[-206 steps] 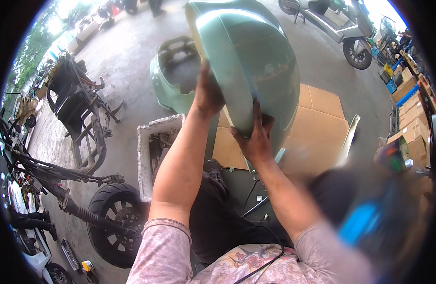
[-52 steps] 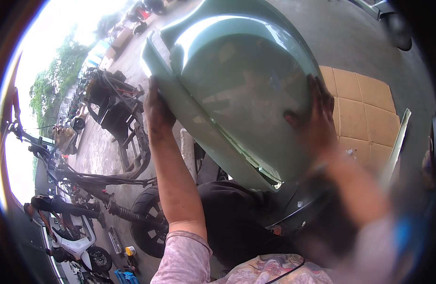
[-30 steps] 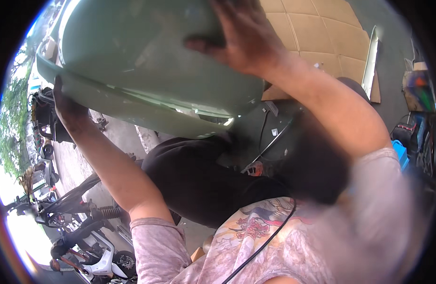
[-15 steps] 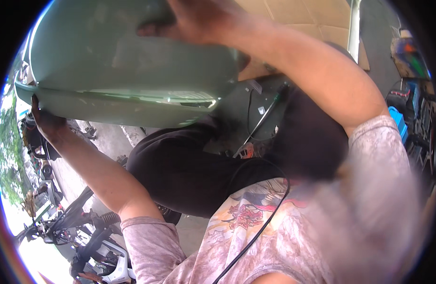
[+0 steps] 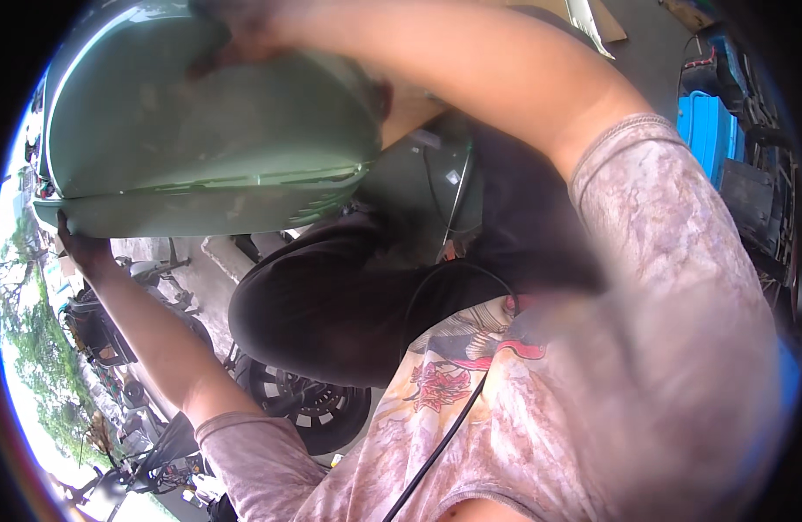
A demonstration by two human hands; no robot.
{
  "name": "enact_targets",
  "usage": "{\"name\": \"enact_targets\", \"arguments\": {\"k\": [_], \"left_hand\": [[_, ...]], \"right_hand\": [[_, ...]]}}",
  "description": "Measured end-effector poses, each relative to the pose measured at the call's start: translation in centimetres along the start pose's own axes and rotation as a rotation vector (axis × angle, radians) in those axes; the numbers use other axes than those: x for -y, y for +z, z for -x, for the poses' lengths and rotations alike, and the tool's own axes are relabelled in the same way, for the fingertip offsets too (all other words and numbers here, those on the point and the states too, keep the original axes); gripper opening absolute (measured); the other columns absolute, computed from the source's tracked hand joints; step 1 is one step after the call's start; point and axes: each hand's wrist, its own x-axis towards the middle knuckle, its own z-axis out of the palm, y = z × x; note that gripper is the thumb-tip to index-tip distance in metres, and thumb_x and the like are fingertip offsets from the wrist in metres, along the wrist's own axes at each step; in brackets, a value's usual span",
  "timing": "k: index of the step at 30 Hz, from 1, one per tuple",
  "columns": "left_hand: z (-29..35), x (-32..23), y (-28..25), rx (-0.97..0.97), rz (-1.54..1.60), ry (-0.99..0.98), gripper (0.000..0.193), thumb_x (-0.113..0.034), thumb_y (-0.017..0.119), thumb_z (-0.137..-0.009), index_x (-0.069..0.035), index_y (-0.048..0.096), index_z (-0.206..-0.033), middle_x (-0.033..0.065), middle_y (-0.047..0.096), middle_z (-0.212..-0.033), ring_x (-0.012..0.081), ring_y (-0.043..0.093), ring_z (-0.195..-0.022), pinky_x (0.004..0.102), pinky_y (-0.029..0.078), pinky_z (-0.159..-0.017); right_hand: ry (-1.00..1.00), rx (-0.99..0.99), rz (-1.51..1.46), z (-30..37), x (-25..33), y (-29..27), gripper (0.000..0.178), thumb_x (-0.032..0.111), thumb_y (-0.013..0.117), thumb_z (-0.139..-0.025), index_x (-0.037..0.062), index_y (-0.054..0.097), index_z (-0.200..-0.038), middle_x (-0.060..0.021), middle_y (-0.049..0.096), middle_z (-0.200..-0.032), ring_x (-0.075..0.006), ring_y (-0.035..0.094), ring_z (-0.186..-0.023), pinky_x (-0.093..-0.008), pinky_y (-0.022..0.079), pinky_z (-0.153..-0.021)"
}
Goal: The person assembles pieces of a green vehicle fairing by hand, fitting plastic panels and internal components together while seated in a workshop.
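Nearest the camera is a patterned, pale shirt (image 5: 523,374), crossed by a thin black cable (image 5: 453,426); below it in depth lie dark trousers (image 5: 322,322) over bent legs. Of the two hands, the left hand (image 5: 86,250) is partly closed at the lower left corner of the green panel (image 5: 214,130), thumb on the outer face, remaining fingers hidden behind. The right hand (image 5: 244,30) lies on the upper part with thumb spread from the fingers; blur conceals the fingertips, so whether it grips cannot be told. The panel is located at the person's front left, held off the floor, its lower right edge close to the left knee; contact there cannot be determined. It is a glossy, domed shell with bright reflections along the upper left rim, a narrow lower strip divided off by a seam, and small slots at the right end. The convex face is turned toward the camera; the long axis, taken along the seam, runs roughly left to right, the tapering end pointing right. Beyond are a black-tyred wheel (image 5: 318,409), brown cardboard (image 5: 409,113), a blue case (image 5: 707,130) and green foliage (image 5: 40,374).
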Motion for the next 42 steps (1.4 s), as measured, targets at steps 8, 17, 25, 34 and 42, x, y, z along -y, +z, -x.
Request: {"name": "enact_targets", "arguments": {"k": [8, 17, 25, 34, 42], "left_hand": [[1.1, 0.1, -1.0, -0.033, -0.019, 0.015, 0.059, -0.038, 0.056, -0.086, -0.001, 0.04, -0.129, 0.0165, 0.046, -0.126, 0.0299, 0.046, -0.116, 0.045, 0.039, -0.098], [2.1, 0.3, -1.8, -0.033, -0.059, 0.047, 0.059, -0.042, 0.049, -0.091, -0.001, 0.039, -0.132, 0.0167, 0.045, -0.13, 0.0303, 0.044, -0.119, 0.0454, 0.034, -0.102], [4.8, 1.2, 0.4, -0.063, -0.027, 0.01, 0.065, -0.049, 0.045, -0.092, -0.001, 0.035, -0.136, 0.0173, 0.038, -0.138, 0.0312, 0.037, -0.126, 0.0471, 0.029, -0.105], [5.5, 3.3, -0.7, 0.058, 0.181, -0.006, 0.057, -0.042, 0.048, -0.092, -0.003, 0.038, -0.133, 0.016, 0.044, -0.132, 0.031, 0.043, -0.12, 0.0465, 0.032, -0.103], [10.1, 7.0, 2.9, -0.047, 0.124, 0.098, 0.06, -0.047, 0.046, -0.092, -0.006, 0.036, -0.135, 0.015, 0.042, -0.132, 0.0308, 0.041, -0.121, 0.0465, 0.031, -0.103]], "right_hand": [[-0.02, 0.021, 0.054, 0.0, 0.2, 1.1, 0.104, 0.062, 0.061, -0.073, 0.012, 0.007, -0.147, -0.0244, 0.009, -0.149, -0.042, 0.016, -0.136, -0.0456, 0.023, -0.11], [-0.182, -0.03, 0.118, -0.5, -0.6, 2.2, 0.099, 0.061, 0.057, -0.077, 0.0073, 0.01, -0.146, -0.0217, 0.011, -0.15, -0.04, 0.011, -0.138, -0.0443, 0.015, -0.113], [-0.223, -0.046, 0.139, -0.9, -1.1, 3.1, 0.096, 0.063, 0.053, -0.08, 0.0045, 0.013, -0.145, -0.0195, 0.013, -0.15, -0.0352, 0.008, -0.14, -0.042, 0.011, -0.114], [-0.216, -0.047, 0.163, -0.9, -0.8, 3.2, 0.096, 0.063, 0.051, -0.081, 0.004, 0.011, -0.145, -0.0192, 0.012, -0.15, -0.0342, 0.009, -0.14, -0.0411, 0.011, -0.114], [-0.212, -0.059, 0.136, -0.4, -1.0, 3.1, 0.095, 0.06, 0.053, -0.081, 0.0041, 0.011, -0.145, -0.0187, 0.012, -0.15, -0.0342, 0.008, -0.14, -0.0418, 0.01, -0.114]]}}
